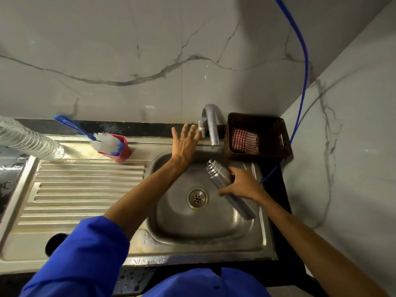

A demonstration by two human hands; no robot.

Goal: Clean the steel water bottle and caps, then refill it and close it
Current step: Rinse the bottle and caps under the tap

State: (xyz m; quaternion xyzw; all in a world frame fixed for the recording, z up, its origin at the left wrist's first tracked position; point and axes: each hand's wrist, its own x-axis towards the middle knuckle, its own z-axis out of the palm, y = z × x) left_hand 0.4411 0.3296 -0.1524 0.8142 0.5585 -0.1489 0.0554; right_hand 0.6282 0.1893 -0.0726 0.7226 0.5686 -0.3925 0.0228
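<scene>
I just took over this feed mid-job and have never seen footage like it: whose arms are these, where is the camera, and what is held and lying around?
There is no machine: a person wears one camera on the head, looking down at their own bare arms over a steel sink. The right hand has its grip on the steel bottle, tilted over the basin, neck toward the tap. The left hand is open, reaching for the tap's handle. No water shows running. On the drainboard, a bottle brush rests in a pink holder. A brown basket holds a checked cloth.
</scene>
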